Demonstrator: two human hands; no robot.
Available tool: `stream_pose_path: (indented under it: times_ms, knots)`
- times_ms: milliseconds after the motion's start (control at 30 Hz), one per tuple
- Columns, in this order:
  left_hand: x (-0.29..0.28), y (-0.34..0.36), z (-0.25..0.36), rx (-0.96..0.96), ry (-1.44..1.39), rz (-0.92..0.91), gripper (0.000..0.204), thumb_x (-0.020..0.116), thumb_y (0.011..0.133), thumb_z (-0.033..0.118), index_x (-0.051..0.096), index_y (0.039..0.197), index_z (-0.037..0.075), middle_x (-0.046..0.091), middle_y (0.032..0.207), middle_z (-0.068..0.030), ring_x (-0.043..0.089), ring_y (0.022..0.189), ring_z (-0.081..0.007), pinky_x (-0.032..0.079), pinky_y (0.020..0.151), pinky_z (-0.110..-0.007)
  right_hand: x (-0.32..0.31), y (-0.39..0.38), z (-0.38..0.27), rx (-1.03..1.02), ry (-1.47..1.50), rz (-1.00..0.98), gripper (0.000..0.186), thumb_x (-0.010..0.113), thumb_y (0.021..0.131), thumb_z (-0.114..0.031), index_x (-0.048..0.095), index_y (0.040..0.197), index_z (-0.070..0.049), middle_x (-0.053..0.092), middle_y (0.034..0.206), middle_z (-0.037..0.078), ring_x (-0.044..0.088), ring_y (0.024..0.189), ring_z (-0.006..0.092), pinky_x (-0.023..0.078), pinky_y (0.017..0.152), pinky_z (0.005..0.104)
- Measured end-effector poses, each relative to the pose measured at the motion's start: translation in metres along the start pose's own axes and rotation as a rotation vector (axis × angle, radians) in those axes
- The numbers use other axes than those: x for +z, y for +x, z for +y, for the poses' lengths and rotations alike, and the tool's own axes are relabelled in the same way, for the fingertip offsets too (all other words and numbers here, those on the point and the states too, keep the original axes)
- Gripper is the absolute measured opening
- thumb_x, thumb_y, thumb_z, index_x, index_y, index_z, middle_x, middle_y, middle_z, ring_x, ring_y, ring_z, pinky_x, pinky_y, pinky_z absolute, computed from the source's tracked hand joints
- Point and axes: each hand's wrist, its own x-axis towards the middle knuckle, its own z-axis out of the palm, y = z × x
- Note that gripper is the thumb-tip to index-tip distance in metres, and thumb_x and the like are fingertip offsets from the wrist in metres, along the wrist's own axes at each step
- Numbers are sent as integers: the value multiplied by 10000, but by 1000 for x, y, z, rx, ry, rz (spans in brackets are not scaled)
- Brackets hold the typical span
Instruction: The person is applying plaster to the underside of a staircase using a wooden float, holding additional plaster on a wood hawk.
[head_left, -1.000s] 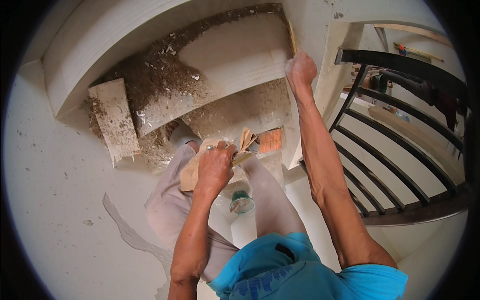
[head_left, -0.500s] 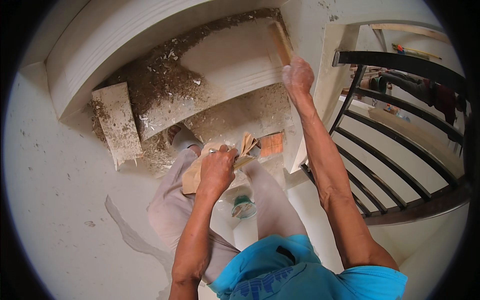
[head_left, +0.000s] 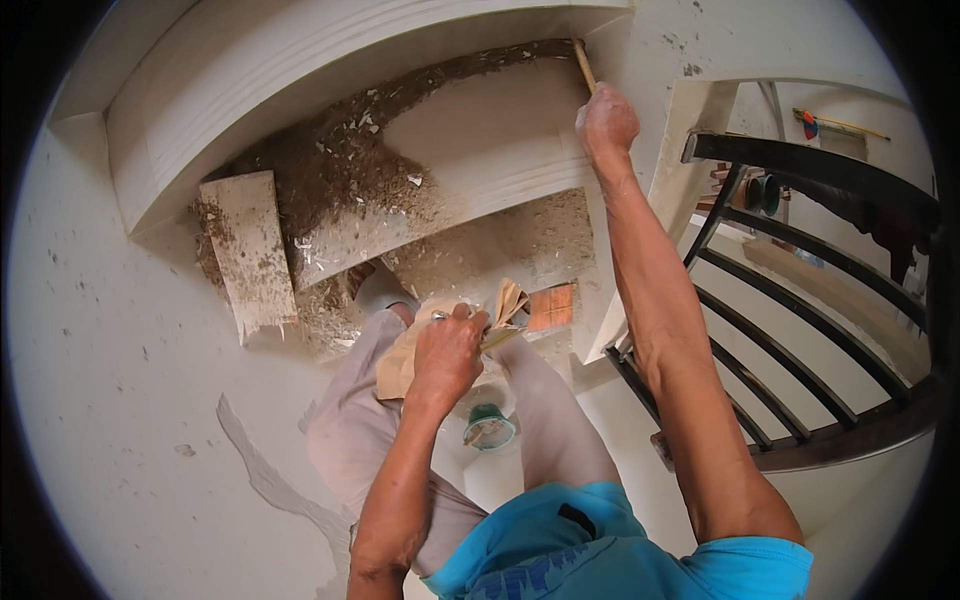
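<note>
Stick (head_left: 586,70) swung back to the step's (head_left: 480,125) corner, likely the spot being worked; your right hand (head_left: 608,122) clenches it, left hand (head_left: 448,355) grasps brown paper (head_left: 398,368).

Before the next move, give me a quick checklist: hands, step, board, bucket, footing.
1. Right hand closed on the stick-like wooden tool: ok.
2. Left hand gripping the brown paper: ok.
3. Step tread free of debris: not ok; dirt and white flakes cover its left part.
4. Pale board out of the way: not ok; it lies at the step's left end, dirt on it.
5. Green bucket empty: not ok; something greyish-brown shows inside.
6. Footing secure: cannot tell; the left foot is partly visible, the right isn't.
</note>
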Motion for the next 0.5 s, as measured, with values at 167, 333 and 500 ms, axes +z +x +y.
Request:
stream_pose_path:
  times_ms: [167,333,500]
  knots:
    - [-1,-2,-3,-9,-18,27,217,607,724,-3,638,926,69,629,923,-139,637,823,-360,505,700,-457,12,-18,-28,-102,69,22,141,508,819,-48,649,825,-44,677,832,211,665,813,388,530,710,465]
    - [1,-5,-5,-24,-33,6,227,609,716,-5,640,929,70,622,914,-138,637,818,-359,503,701,-455,9,-30,-56,-235,64,-18,127,551,789,-23,647,865,-55,671,839,191,656,806,361,536,729,437]
    - [6,-4,-2,-5,-12,-13,234,615,708,-8,645,925,75,621,915,-138,640,818,-354,508,705,-452,15,-57,-104,-469,82,-18,133,624,745,-71,620,876,-98,676,812,143,662,799,302,548,669,420]
